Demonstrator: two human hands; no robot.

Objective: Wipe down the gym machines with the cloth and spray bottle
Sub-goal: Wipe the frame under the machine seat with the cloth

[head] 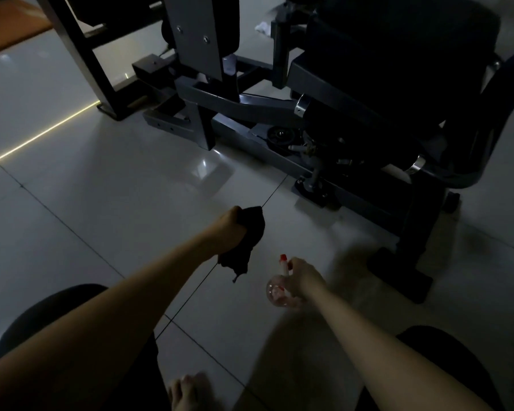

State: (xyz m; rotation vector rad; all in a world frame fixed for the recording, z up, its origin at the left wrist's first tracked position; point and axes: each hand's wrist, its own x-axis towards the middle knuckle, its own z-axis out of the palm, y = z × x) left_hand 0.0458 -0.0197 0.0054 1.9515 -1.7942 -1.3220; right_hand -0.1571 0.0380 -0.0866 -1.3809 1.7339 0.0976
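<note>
The left hand is clenched around a dark cloth, which bunches out past the knuckles and hangs in a loose tail below the fist. Just beside it, lower and to its right, the right hand grips a clear spray bottle by the neck; the bottle's round body sits to the left of the fingers and its red nozzle tip points up above them. The two hands are near each other but apart, both held over the pale tiled floor. Ahead of both hands, and mostly beyond the right one, stands a dark gym machine with a grey steel frame and black padded seat, well apart from the cloth and bottle. A bare foot shows on the tiles below the hands, between the person's dark-clad knees.
</note>
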